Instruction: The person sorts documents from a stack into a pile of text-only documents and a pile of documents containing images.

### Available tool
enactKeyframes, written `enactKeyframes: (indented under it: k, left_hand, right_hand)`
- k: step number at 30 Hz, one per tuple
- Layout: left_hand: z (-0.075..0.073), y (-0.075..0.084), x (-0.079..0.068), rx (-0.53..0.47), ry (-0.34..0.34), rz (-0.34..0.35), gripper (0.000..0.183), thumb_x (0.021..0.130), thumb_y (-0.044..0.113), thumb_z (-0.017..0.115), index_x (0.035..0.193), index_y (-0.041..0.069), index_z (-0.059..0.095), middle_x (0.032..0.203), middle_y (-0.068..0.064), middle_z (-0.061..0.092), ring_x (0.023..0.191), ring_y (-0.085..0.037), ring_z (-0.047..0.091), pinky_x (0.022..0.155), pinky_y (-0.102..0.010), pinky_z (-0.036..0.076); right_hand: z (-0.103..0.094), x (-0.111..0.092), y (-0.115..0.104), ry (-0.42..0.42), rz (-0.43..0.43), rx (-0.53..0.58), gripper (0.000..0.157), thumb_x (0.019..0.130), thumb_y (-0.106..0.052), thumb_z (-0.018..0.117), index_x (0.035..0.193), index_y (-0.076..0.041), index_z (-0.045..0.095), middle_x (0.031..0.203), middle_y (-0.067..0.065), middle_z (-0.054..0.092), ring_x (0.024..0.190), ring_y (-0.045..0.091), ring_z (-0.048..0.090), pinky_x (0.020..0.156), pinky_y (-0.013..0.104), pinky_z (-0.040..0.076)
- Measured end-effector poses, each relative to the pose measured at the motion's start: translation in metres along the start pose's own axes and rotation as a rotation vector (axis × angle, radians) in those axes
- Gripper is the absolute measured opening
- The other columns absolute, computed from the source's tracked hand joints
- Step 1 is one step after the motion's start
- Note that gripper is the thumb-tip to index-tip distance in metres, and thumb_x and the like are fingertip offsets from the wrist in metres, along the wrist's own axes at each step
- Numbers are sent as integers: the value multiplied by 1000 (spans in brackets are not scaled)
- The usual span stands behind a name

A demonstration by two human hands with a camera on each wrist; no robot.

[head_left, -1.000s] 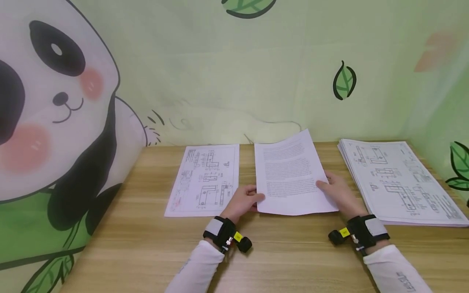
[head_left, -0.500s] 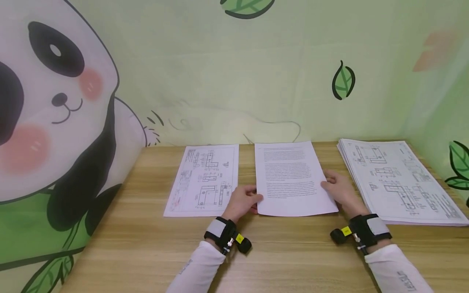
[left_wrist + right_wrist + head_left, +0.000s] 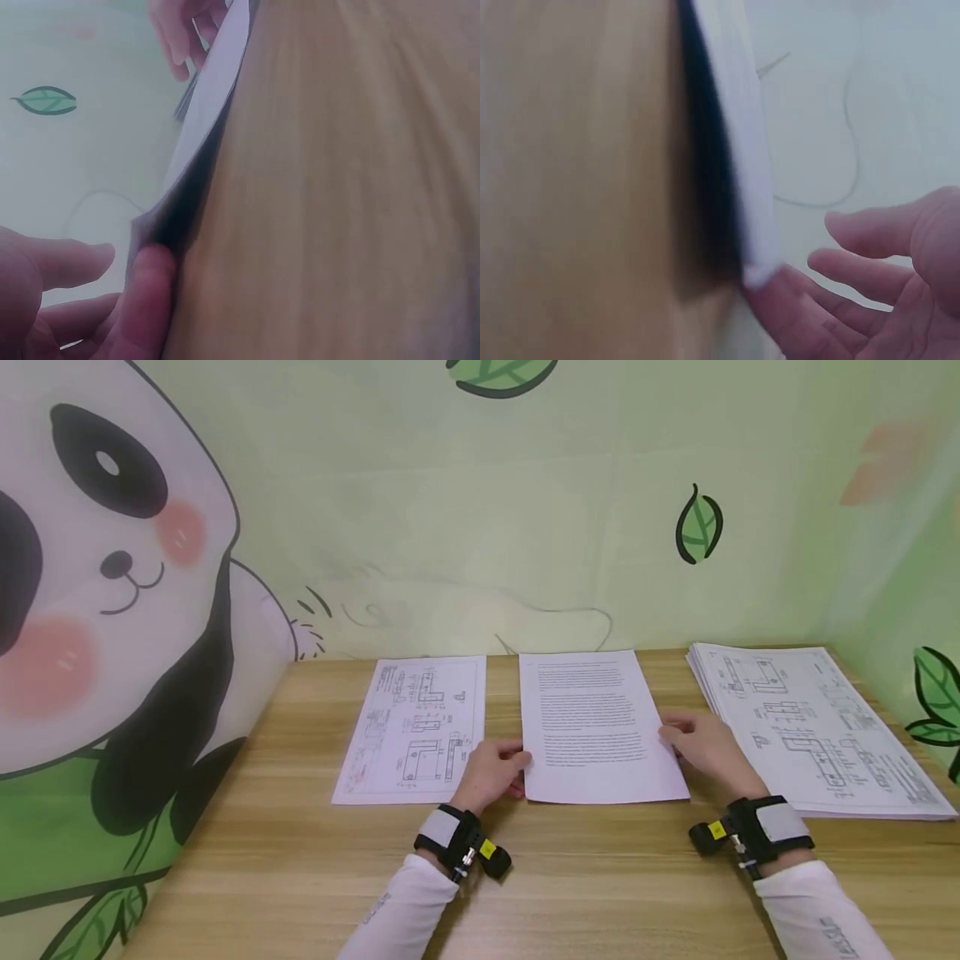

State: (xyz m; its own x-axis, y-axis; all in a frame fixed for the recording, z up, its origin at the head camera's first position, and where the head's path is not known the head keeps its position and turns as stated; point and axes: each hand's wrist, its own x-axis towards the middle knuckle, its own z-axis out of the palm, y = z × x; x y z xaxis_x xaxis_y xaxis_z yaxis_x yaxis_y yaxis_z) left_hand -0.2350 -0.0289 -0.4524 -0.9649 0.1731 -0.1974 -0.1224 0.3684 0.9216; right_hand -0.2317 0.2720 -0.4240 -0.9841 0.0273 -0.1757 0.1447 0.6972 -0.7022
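Item, one printed text page point(image 3: 585, 718), white, its body of typed lines face up, placed on the wood-grain tabletop point(image 3: 585, 877); long axis runs away from the person, short near edge toward the person and, by the wrist views, standing slightly off the wood over a dark shadow. Left hand point(image 3: 491, 770): at the page's left long edge, near half, fingers point(image 3: 150, 292) extended, one touching the near corner from below, thumb clear of the paper; not clasped. Right hand point(image 3: 705, 747): at the page's right long edge, also near half, fingers point(image 3: 795, 307) loose, one under the near corner, thumb likewise apart; not clasped. Governing relation: the page lies directly between the two hands, across its width, neither hand plainly nearer. Left of the page, just beside it, one technical drawing sheet point(image 3: 416, 731), flat, its near right corner hidden behind the left hand. Right of the page, a little apart, a stack of drawing sheets point(image 3: 817, 735), edges slightly fanned at left. On the near side of the page, two wrist straps point(image 3: 450, 833) with small cameras, and white sleeves point(image 3: 401, 906). Beyond the page, a pale green backdrop point(image 3: 450, 510) bearing a panda figure point(image 3: 120, 568) and leaves point(image 3: 699, 527).
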Motion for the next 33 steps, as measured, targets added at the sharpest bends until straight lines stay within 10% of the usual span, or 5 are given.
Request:
enactKeyframes:
  k: [15,24,33]
  left_hand:
    - [-5,7,-2,52,69,-4,37,91,25,54,121,6,63,80,-13,69,49,-14,61,45,-22,47]
    - [2,16,1,-29,41,42,38,92,24,53,125,7,60,99,-14,69,56,-10,60,54,-25,56]
    - [24,29,2,-61,10,117,36,92,18,52,124,4,60,100,-16,68,56,-11,62,56,-26,58]
  right_hand:
    - [-63,-13,24,205,-128,-46,60,96,-40,41,136,4,42,117,36,56,94,44,61,62,32,51]
    - [-105,-23,72,279,70,-35,80,91,-57,35,145,0,25,140,41,30,124,59,27,89,71,30]
    - [-123,-19,128,412,360,5,73,94,-47,35,147,-2,14,149,37,12,130,59,17,100,71,19]
